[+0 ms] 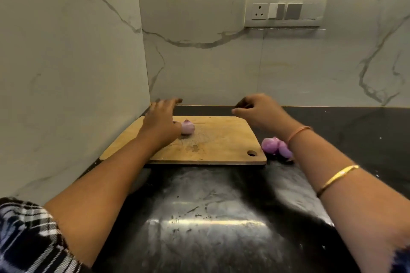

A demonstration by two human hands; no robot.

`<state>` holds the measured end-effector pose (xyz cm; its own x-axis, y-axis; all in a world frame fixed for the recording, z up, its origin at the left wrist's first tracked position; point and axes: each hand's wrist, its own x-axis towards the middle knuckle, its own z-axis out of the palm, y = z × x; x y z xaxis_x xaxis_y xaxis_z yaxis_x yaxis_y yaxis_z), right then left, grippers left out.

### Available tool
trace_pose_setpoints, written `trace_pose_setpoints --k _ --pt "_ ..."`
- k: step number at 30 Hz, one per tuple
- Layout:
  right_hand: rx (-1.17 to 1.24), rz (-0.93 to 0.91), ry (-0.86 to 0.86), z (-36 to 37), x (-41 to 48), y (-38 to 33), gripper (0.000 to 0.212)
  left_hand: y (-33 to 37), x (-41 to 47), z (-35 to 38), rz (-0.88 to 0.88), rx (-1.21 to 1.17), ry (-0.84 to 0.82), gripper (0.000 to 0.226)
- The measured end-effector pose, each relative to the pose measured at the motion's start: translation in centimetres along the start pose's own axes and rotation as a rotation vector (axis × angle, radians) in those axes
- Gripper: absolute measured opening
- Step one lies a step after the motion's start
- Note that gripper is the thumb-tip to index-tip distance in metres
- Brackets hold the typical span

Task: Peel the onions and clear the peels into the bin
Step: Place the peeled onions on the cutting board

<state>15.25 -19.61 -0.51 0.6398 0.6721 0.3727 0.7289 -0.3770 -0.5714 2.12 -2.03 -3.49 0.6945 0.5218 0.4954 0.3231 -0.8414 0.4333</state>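
Observation:
A small purple onion point(187, 127) lies on the wooden cutting board point(213, 142), just right of my left hand point(160, 117). That hand hovers over the board's far left part with fingers stretched forward, holding nothing. My right hand point(257, 109) hangs above the board's far right corner with fingers loosely curled; nothing shows in it. Two more purple onions point(275, 146) sit on the black counter point(210, 217) just right of the board, partly hidden by my right forearm. No peels or bin are in view.
Marble walls close the corner to the left and behind the board. A socket and switch panel point(285, 10) is on the back wall. The black counter stretches toward me and to the right.

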Motion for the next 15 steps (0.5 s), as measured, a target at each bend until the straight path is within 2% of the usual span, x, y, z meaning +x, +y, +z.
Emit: trace_pose_setpoints --k 2,4,7,11,15 --pt "-0.064 0.054 -0.029 -1.8 -1.0 1.7 0.020 2.0 -0.7 0.3 0.121 0.007 0.074 0.053" --pt "-0.098 0.089 -0.018 -3.3 -1.9 3.3 0.011 4.6 -1.5 1.5 0.258 0.004 0.066 0.047" --pt "-0.146 0.132 -0.012 -4.1 -2.7 4.9 0.009 8.1 -2.4 3.7 0.382 0.011 -0.122 0.041" --pt "-0.258 0.197 -0.057 -4.0 -2.6 6.7 0.014 11.5 -2.4 6.6 0.340 0.008 -0.353 0.048" --pt "-0.270 0.265 -0.138 -3.1 -2.2 7.4 0.015 12.9 -1.7 8.1 0.245 0.017 -0.428 0.045"
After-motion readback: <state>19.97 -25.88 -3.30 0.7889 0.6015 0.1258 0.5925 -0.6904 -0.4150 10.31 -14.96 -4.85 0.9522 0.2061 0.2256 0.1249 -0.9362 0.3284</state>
